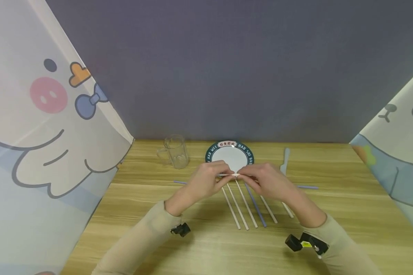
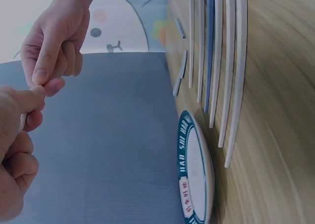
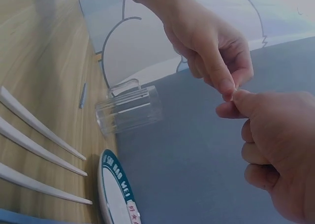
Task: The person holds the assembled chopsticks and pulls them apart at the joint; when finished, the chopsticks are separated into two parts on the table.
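Both hands meet above the table, in front of the plate (image 1: 250, 153). Fingertips of my left hand (image 1: 206, 179) pinch a small, thin white piece (image 1: 235, 174). From the other side, the thumb and fingers of my right hand (image 1: 270, 180) pinch the same piece. Most of it is hidden in the fingers, so I cannot tell its kind. Below the hands, several thin white straw-like sticks (image 1: 238, 206) and one blue stick (image 1: 256, 206) lie side by side on the wooden table. The wrist views show the two hands tip to tip, raised over the tabletop.
A clear glass mug (image 1: 179, 153) stands at the back left. Behind the right hand lies a pale grey-blue plastic knife (image 1: 285, 158). Short blue pieces show past each hand, one blue piece (image 1: 180, 182) left and another blue piece (image 1: 308, 187) right. A dark wall (image 1: 241, 68) rises behind the table.
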`<action>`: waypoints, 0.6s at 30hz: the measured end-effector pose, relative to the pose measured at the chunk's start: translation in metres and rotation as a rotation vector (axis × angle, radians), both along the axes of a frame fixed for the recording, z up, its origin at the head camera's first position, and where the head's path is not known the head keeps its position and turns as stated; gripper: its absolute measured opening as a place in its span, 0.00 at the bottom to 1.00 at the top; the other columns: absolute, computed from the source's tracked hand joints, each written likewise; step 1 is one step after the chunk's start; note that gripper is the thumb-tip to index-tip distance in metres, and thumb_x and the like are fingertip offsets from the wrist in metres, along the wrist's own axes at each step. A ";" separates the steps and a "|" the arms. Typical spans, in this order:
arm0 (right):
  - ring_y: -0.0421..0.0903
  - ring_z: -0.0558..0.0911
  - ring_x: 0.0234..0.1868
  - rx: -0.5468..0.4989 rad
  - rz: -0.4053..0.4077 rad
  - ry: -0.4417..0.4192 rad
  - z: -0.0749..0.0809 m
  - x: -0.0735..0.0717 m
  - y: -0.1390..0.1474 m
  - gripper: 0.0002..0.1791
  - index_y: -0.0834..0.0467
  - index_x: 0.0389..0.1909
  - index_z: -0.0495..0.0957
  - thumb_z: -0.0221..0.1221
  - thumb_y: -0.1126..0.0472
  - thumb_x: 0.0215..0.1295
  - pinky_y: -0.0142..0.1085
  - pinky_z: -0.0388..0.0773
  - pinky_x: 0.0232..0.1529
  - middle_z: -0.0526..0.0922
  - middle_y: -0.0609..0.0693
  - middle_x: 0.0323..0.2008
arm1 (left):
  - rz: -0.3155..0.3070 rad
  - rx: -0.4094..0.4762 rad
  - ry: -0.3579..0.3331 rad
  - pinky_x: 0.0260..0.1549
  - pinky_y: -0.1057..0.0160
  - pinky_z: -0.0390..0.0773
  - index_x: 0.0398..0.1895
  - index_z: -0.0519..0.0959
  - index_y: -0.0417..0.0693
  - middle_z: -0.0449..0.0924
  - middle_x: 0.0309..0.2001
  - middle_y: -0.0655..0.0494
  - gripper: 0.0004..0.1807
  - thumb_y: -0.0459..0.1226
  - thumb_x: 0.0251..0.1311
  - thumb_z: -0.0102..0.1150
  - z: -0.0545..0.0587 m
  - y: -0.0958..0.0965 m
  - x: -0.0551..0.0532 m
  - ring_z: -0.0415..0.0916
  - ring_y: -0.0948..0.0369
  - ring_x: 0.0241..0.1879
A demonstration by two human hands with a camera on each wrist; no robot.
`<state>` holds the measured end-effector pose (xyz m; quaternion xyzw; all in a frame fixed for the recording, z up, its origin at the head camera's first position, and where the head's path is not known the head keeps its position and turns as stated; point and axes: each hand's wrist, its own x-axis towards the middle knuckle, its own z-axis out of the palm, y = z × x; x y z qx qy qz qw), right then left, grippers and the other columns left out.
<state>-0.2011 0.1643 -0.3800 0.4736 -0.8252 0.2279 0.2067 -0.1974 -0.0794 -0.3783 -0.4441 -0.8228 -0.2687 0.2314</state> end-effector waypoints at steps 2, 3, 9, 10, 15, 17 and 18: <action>0.30 0.75 0.27 -0.011 0.009 0.002 0.001 0.000 0.000 0.04 0.54 0.41 0.89 0.66 0.65 0.72 0.28 0.78 0.29 0.90 0.43 0.34 | -0.003 -0.002 0.003 0.35 0.74 0.82 0.33 0.85 0.48 0.87 0.31 0.59 0.05 0.36 0.66 0.73 0.001 0.000 0.000 0.81 0.66 0.29; 0.31 0.77 0.28 -0.012 0.014 0.008 0.002 0.000 0.000 0.05 0.54 0.41 0.89 0.65 0.65 0.73 0.30 0.80 0.31 0.90 0.43 0.35 | -0.007 -0.001 0.004 0.35 0.74 0.82 0.33 0.85 0.48 0.87 0.31 0.58 0.05 0.36 0.66 0.72 0.002 -0.001 0.000 0.82 0.66 0.30; 0.37 0.88 0.35 -0.011 0.059 0.040 0.004 -0.001 0.005 0.07 0.56 0.43 0.89 0.62 0.64 0.76 0.36 0.88 0.37 0.92 0.47 0.39 | -0.039 -0.003 0.000 0.33 0.73 0.81 0.34 0.85 0.48 0.88 0.32 0.58 0.04 0.35 0.66 0.72 0.005 -0.002 0.000 0.80 0.67 0.29; 0.38 0.88 0.35 -0.012 0.066 0.041 0.004 -0.001 0.006 0.07 0.56 0.44 0.89 0.62 0.64 0.77 0.36 0.88 0.37 0.92 0.47 0.39 | -0.043 -0.003 -0.001 0.33 0.74 0.81 0.34 0.85 0.48 0.88 0.33 0.58 0.04 0.34 0.66 0.71 0.005 -0.002 0.000 0.80 0.67 0.29; 0.36 0.85 0.34 -0.041 0.090 0.036 0.002 -0.002 0.007 0.08 0.55 0.45 0.89 0.61 0.62 0.78 0.33 0.86 0.36 0.92 0.47 0.40 | -0.043 -0.004 0.002 0.31 0.74 0.80 0.34 0.85 0.48 0.88 0.33 0.58 0.04 0.35 0.66 0.71 0.005 -0.001 0.001 0.80 0.67 0.28; 0.33 0.82 0.31 -0.053 0.099 0.025 0.001 -0.002 0.007 0.09 0.55 0.45 0.89 0.60 0.62 0.79 0.31 0.83 0.35 0.92 0.46 0.39 | -0.043 -0.007 0.005 0.31 0.75 0.79 0.34 0.85 0.48 0.88 0.32 0.58 0.04 0.35 0.66 0.71 0.004 -0.001 0.001 0.79 0.67 0.28; 0.33 0.80 0.30 -0.055 0.102 0.021 0.000 -0.002 0.007 0.09 0.55 0.45 0.90 0.60 0.61 0.80 0.30 0.82 0.34 0.92 0.46 0.39 | -0.044 -0.007 0.005 0.31 0.75 0.79 0.34 0.85 0.48 0.88 0.32 0.58 0.04 0.35 0.66 0.72 0.004 -0.001 0.002 0.79 0.67 0.28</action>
